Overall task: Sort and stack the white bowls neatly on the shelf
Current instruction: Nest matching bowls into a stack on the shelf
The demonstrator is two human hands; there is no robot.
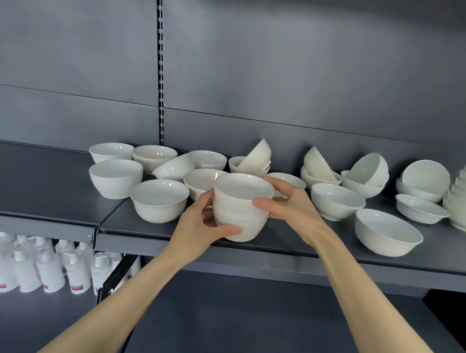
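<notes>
Two white bowls nested one in the other are held just above the front of the dark grey shelf. My left hand grips the lower bowl from the left, thumb across its front. My right hand holds the upper bowl at its right rim, thumb on the front. Several loose white bowls lie scattered on the shelf: a deep one at the left, one beside my left hand, a wide one at the right front. Some lean tilted inside others.
A tall stack of bowls stands at the far right edge. The shelf's left section is bare grey metal. A slotted upright runs up the back panel. White bottles with red labels fill the lower shelf at the left.
</notes>
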